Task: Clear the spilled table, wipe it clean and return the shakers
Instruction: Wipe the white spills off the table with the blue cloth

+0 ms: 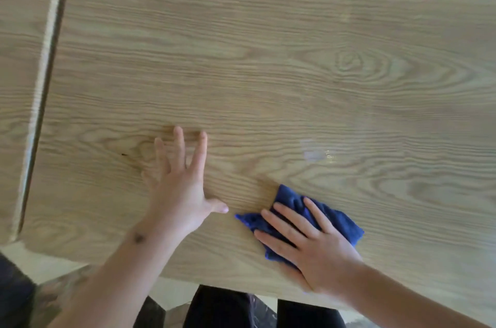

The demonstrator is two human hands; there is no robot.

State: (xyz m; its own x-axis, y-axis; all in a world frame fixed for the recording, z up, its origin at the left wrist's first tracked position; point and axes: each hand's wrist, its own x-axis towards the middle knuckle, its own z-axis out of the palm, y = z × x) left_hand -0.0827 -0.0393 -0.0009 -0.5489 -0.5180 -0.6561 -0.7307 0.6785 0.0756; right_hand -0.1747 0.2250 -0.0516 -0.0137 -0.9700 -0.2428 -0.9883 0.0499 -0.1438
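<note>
Blue cloth under flat right hand

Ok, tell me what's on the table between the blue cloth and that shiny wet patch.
Nothing: the head view shows only bare wood between the blue cloth and the wet patch.

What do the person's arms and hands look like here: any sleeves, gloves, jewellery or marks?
Both forearms are bare, with no sleeves in view. Neither the left hand nor the right hand wears gloves, rings or a watch. A small dark mark sits on the left wrist.
</note>
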